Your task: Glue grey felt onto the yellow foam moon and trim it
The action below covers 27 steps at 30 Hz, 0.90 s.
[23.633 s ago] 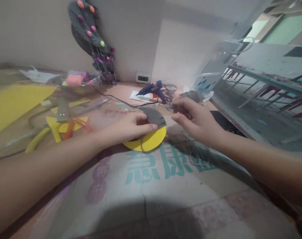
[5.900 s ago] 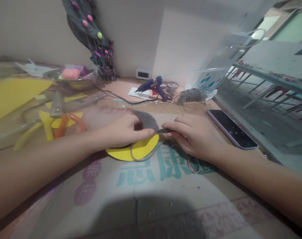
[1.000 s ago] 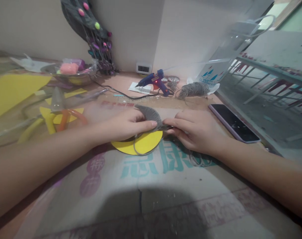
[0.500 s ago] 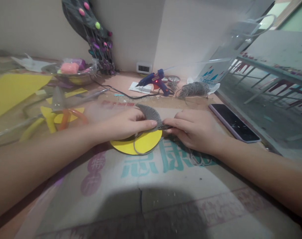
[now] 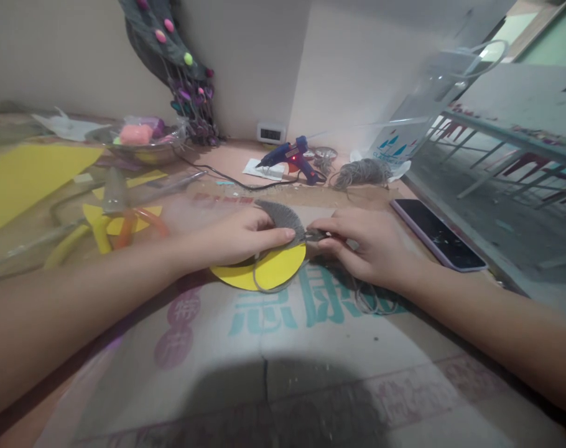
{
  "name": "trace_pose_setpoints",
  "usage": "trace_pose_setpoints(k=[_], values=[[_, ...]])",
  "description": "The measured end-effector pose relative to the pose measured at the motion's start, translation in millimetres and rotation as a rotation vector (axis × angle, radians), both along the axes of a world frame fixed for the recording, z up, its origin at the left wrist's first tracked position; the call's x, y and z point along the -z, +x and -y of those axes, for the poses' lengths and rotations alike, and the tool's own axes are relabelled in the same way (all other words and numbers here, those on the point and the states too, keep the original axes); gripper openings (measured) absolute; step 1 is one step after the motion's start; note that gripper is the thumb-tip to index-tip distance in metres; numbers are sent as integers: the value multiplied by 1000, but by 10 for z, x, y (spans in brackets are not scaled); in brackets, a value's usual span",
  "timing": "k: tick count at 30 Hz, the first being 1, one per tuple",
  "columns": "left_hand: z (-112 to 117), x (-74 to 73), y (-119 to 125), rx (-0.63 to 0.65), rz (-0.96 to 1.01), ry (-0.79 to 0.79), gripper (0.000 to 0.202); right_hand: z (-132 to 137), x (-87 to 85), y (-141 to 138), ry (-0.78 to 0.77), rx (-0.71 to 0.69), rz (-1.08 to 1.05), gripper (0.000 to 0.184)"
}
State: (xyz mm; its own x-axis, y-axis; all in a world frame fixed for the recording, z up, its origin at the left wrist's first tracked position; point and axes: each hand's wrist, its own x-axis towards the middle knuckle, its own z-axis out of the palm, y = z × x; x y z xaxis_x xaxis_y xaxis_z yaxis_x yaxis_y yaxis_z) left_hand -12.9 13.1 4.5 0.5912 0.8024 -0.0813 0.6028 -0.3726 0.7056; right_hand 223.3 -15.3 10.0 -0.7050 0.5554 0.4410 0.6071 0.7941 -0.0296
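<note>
A yellow crescent-shaped card lies under my hands, part of its curve wound closely with grey yarn. My left hand is closed on the card, its thumb pressing the wrapped part. Just right of the card's edge, my right hand pinches a small grey bundle of yarn between thumb and fingers. One grey strand loops down over the yellow card. More loose yarn lies in loops below my right hand.
A blue hot glue gun with a red light rests at the back, near a yarn skein. A phone lies at right. Pliers, orange-handled scissors and yellow card are at left; a bowl stands behind.
My right hand's fingertips have drawn slightly away from the card's edge with the bundle, which now shows more. My left hand keeps its hold. The view has shifted slightly.
</note>
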Motion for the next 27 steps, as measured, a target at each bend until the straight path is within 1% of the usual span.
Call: trace_pose_setpoints(k=[7, 19, 27], values=[[-6, 14, 6, -7, -6, 33, 54, 32, -9, -14, 46, 29, 100, 30], [-15, 31, 1, -28, -19, 57, 54, 33, -9, -59, 165, -14, 118, 26], [-11, 26, 3, -18, -14, 44, 55, 20, -7, -47, 140, -30, 107, 26]])
